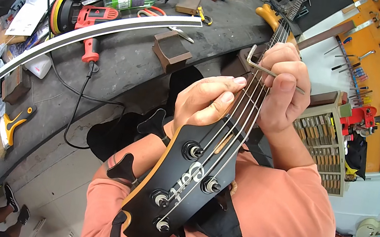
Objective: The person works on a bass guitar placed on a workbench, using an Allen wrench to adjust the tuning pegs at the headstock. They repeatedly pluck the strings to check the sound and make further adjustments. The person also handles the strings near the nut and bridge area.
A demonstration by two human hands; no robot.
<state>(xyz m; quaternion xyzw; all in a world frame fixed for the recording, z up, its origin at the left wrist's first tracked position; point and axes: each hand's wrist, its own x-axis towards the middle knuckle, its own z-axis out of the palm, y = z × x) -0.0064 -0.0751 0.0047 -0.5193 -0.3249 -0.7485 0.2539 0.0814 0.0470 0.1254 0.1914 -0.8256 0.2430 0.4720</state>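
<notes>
A bass guitar lies across me, its black headstock nearest and its neck running away toward the upper right. Beside the nut, my left hand is closed round the left edge of the neck, thumb and fingertips close to the strings. My right hand has its fingers curled over the other side of the neck. Pinched in it is an L-shaped hex key, lying across the strings with its short bent end pointing up. A slot shows between the strings on the headstock. Tuning pegs stick out at its sides.
On the dark workbench at left are a red polisher with a cable, a long curved strip, a brown block and a brush. A tool rack stands at right. Another person's feet show lower left.
</notes>
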